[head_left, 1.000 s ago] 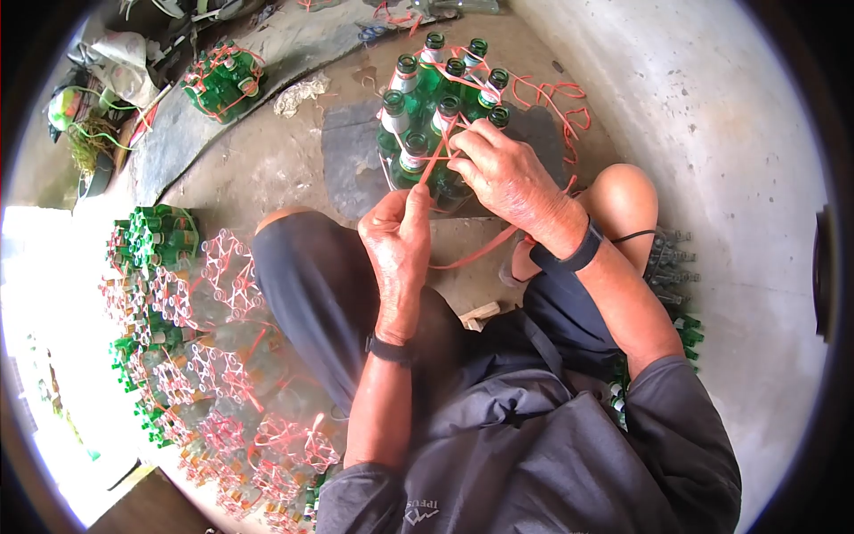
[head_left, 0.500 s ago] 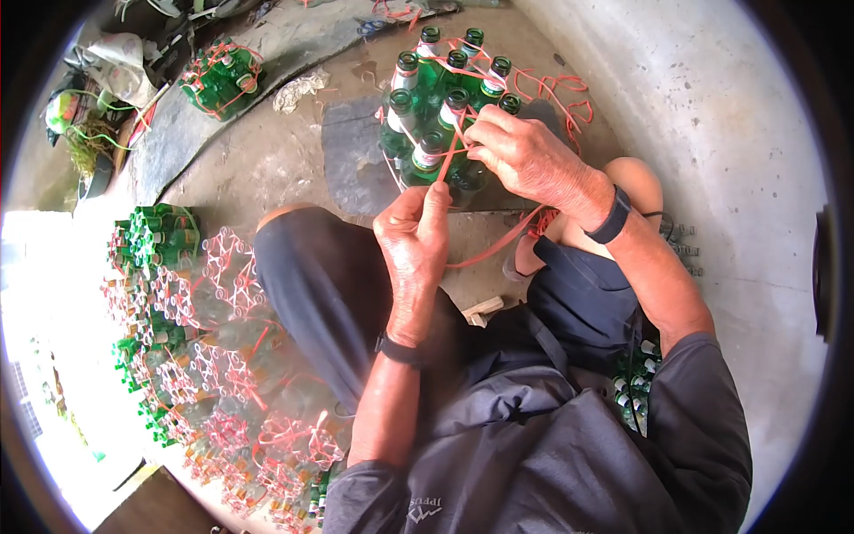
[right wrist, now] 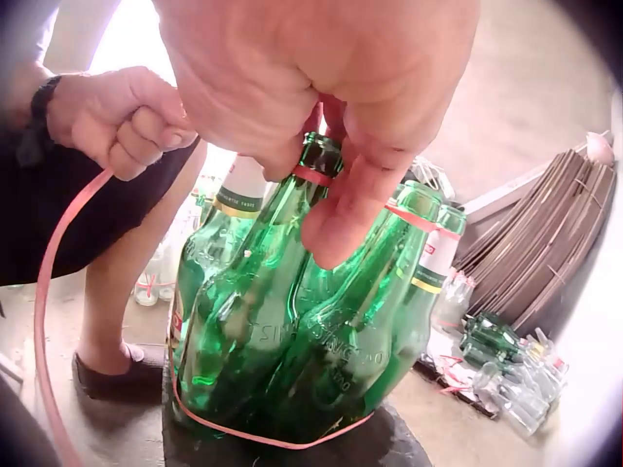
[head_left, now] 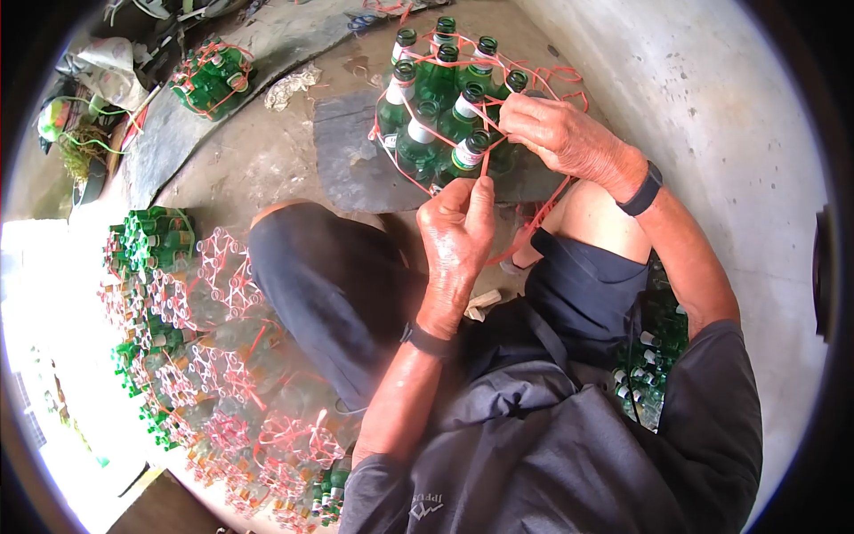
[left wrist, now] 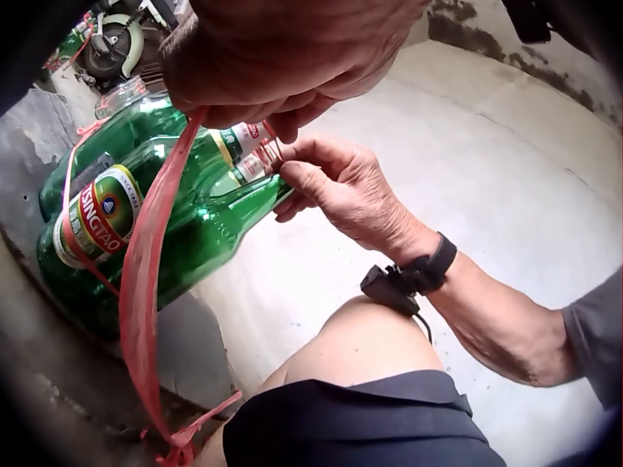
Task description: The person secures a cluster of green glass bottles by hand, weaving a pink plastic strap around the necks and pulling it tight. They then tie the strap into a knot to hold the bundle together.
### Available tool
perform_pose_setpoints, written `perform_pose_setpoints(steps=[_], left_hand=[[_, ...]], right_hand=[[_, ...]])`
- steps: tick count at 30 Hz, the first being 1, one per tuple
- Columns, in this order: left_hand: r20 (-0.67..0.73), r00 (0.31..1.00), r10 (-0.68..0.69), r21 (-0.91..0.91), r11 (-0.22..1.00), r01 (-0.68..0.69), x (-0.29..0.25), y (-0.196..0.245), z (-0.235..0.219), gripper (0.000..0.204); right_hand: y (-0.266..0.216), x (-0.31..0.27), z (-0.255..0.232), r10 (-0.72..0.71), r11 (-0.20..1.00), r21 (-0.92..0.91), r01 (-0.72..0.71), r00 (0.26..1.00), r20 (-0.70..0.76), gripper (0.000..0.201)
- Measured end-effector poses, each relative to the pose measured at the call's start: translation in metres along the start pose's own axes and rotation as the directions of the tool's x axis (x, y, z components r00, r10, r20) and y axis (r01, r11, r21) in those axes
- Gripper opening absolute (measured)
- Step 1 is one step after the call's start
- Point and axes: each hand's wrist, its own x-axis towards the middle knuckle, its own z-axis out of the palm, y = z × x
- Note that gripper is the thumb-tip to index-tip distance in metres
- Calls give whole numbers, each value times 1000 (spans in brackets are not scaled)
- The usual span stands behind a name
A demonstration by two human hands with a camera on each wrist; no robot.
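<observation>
A cluster of green glass bottles [head_left: 418, 147] stands upright, with red plastic twine [head_left: 418, 125] looped round the necks. My left hand [head_left: 458, 222] grips a band of this twine between thumb and curled fingers, at the near side of the cluster. A long tail hangs from that hand in the left wrist view. My right hand [head_left: 569, 133] pinches the twine beside a bottle neck on the cluster's right side. Seen from the right wrist, its fingers [right wrist: 341, 229] reach down around a neck, and another loop [right wrist: 292, 445] circles the bottles low down.
The cluster stands on a dark mat [head_left: 342, 156]. Many tied bottles [head_left: 213, 365] crowd the left side, and another green bundle [head_left: 213, 80] sits at the far left. More green bottles [head_left: 645, 369] lie by the right leg. A pale wall [head_left: 703, 160] rises on the right.
Both hands have shifted right, still holding the twine. The bottle cluster has turned a little, and its near bottles now stand further right in the head view.
</observation>
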Motion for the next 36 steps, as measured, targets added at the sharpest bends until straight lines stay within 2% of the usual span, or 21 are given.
perform_pose_setpoints(steps=[3,5,7,8,10,11,12,15,20,22,24,26,28,30,34,36], left_hand=[[19,1000,-8,36,999,7,-1,3,0,28],[28,1000,1,63,998,-3,2,6,-1,29],[11,989,150,132,980,-150,6,8,-2,27],[17,988,151,135,979,-152,7,10,-3,27],[58,984,167,294,939,-177,10,24,-7,26],[112,990,87,355,927,-122,12,32,-12,28],[118,989,86,361,924,-124,15,36,-15,28],[197,955,223,444,848,-290,30,45,-14,26],[262,928,265,529,765,-368,59,54,-12,23],[305,897,319,564,698,-441,70,56,-12,23],[314,892,325,575,683,-452,80,59,-12,22],[311,910,275,668,618,-415,87,67,-11,22],[305,913,269,669,622,-407,93,68,-11,20],[324,885,334,684,563,-463,104,63,-12,19],[300,912,280,768,496,-405,110,58,-11,18],[288,902,321,785,461,-414,109,55,-10,20]], right_hand=[[-6,0,-2,55,998,-16,-55,998,9,23],[-8,0,0,106,994,-3,-106,994,-35,20],[-8,0,3,105,994,0,-105,992,-67,18],[-8,0,5,101,995,2,-101,990,-95,16],[-10,-1,9,123,992,-6,-124,987,-106,14],[-10,-1,11,136,990,-11,-138,985,-110,13],[-10,-1,12,141,990,-9,-143,983,-117,13],[-11,-2,13,120,992,-8,-123,982,-147,12],[-11,-1,15,79,996,-25,-83,986,-144,8],[-10,-2,19,98,994,-24,-103,984,-151,10],[-9,-4,21,119,992,-23,-124,980,-159,12],[-7,-5,21,70,994,-71,-81,986,-153,16],[-9,-4,21,69,993,-87,-84,984,-163,17],[-11,-4,21,67,991,-101,-85,983,-170,18],[-11,-5,21,93,988,-106,-110,984,-154,15],[-11,-5,22,91,989,-104,-108,983,-158,14]])
